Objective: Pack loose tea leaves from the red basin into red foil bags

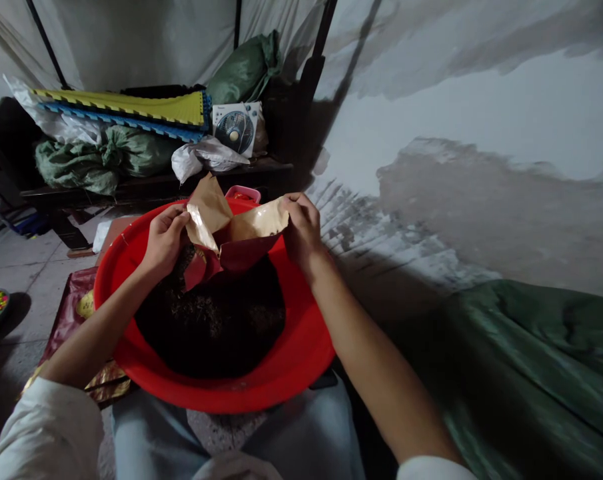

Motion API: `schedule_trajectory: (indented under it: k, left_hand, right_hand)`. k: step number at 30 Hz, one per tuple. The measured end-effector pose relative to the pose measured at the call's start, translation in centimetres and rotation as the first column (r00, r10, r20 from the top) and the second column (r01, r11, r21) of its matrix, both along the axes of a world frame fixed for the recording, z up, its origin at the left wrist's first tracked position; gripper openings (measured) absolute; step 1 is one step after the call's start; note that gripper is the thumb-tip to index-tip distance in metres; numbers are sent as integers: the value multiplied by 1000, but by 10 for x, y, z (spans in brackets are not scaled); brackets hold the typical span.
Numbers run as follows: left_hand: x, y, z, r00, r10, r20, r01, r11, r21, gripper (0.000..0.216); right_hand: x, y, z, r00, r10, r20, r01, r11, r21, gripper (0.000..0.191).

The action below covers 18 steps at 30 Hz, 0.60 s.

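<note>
"While both forearms reach forward over the red tub [308, 313], how are the hands set?"

"The left hand [164, 239] comes in from the lower left, wrist above the tub's left side, knuckles up and fingers curled inward. The right hand [304, 227] stands a little higher than the wrist, its arm running up from the lower right, fingers bent over toward the middle."

"And the grips?"

"Both are pinched closed on one packet [248, 252], red outside and tan inside. The left has thumb and fingers on its near left edge; the right nips the upper right corner. Between them the packet is spread wide, its tan lining showing."

"Where exactly is it?"

"Held up above the far part of the tub, over the dark, loose material [211, 327] inside. Whether its lower edge touches that heap I can't quite tell; the light is dim there."

"What's close by?"

"A small pink container [244, 193] just past the far rim, and a maroon bag [71, 307] on the floor at the tub's left."
</note>
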<state>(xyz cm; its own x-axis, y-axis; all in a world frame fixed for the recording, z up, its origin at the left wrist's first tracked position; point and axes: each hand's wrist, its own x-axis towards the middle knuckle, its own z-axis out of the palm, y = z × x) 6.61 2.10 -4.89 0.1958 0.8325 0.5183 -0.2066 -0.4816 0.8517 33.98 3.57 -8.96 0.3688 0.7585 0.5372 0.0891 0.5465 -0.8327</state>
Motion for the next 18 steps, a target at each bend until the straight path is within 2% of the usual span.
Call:
schedule_trajectory:
  k: [3,6,8,9,11,12,13,14,15,16,18]
  left_hand:
    - [2,1,-3,998,-53,-31,51,998,-48,31]
    - [2,5,-6,1000,-26,-2,26,998,-50,29]
    - [0,8,-7,999,23,22,-23,999,-27,27]
    - [-2,10,-6,999,46,29,-46,999,-9,26]
    - [-5,12,-5,996,75,41,-76,997,22,25]
    - [-7,14,-5,996,74,39,-75,997,23,25]
    - [-9,15,-4,998,64,26,-64,998,17,28]
    - [-11,18,-5,999,49,1,-49,999,9,33]
    - [-13,21,-6,999,38,-39,-37,999,4,38]
    - [-15,25,-9,995,31,-92,-30,1000,5,42]
    - [-20,34,-19,970,10,-242,-9,1000,7,50]
  right_hand:
    - [-4,4,-4,993,109,-42,-114,984,-134,32]
    - [-11,5,-15,977,215,-10,-207,927,-314,36]
    - [-18,1,-26,939,336,73,-257,827,-500,34]
    - [-23,-3,-32,897,427,112,-279,745,-606,42]
    - [-34,-13,-43,774,619,136,-313,561,-766,78]
    - [-41,-19,-47,714,689,124,-342,498,-797,96]
    - [-48,-23,-50,657,746,104,-386,451,-805,105]
    - [-56,-27,-51,598,797,84,-437,412,-799,104]
    - [-64,-30,-52,555,829,71,-488,393,-779,95]
    - [-72,-31,-52,542,838,67,-528,401,-749,83]
    - [-84,-31,-51,556,828,71,-578,447,-682,69]
